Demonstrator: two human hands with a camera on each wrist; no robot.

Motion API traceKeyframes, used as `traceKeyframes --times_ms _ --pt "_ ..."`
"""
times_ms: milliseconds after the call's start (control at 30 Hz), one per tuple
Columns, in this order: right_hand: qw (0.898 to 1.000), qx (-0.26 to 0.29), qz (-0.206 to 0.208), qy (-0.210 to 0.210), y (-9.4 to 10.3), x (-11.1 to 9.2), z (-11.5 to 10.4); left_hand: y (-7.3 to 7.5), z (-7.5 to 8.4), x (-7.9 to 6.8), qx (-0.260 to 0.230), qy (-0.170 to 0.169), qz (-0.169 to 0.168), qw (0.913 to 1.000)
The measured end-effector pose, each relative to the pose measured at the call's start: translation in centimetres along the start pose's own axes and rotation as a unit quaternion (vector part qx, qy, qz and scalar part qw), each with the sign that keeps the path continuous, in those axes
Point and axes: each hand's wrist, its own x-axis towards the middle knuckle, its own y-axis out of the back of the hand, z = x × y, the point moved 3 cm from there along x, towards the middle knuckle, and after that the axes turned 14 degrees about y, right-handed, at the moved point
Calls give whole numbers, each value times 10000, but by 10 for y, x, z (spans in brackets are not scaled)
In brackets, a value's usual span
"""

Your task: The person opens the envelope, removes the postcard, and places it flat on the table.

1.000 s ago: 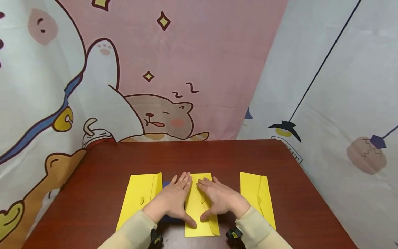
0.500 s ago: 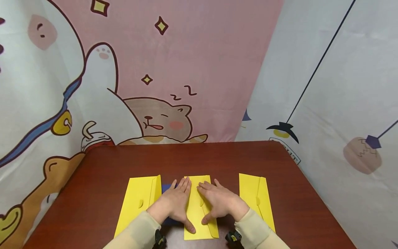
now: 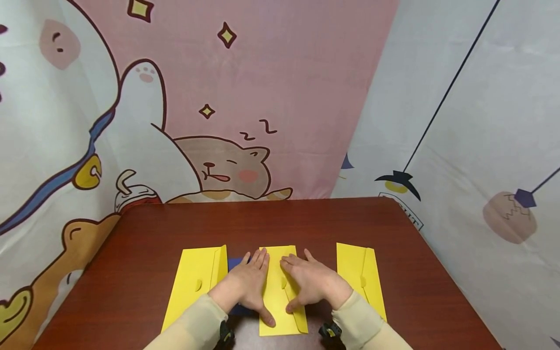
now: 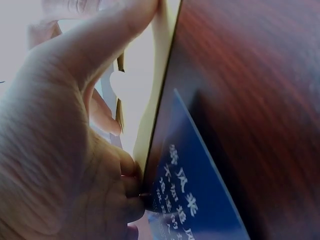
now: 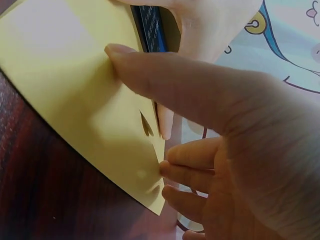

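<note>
By cartoon backdrop (image 3: 280, 73), envelopes (image 3: 273, 277) on table (image 3: 280, 223).

Hands (image 3: 248, 286) (image 3: 314, 283) partly hide the middle yellow envelope (image 3: 274, 291).

a cartoon-printed backdrop (image 3: 306, 97) rises behind the reddish-brown table (image 3: 297, 221).

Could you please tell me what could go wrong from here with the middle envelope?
The left hand and right hand both touch the middle envelope, so uneven pressure might bend it. The blue item lies close to the left hand, which might push it aside.
</note>
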Motion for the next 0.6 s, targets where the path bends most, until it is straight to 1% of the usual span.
traceKeyframes --times_ms 300,500,600 --pt "9998 137 159 35 10 -12 4 1 0 2 -13 37 -107 9999" --pt "9983 545 222 -6 14 -23 11 2 2 1 -28 89 -73 9999" --pt "9972 705 254 39 15 -28 14 3 3 0 -62 114 -96 9999"
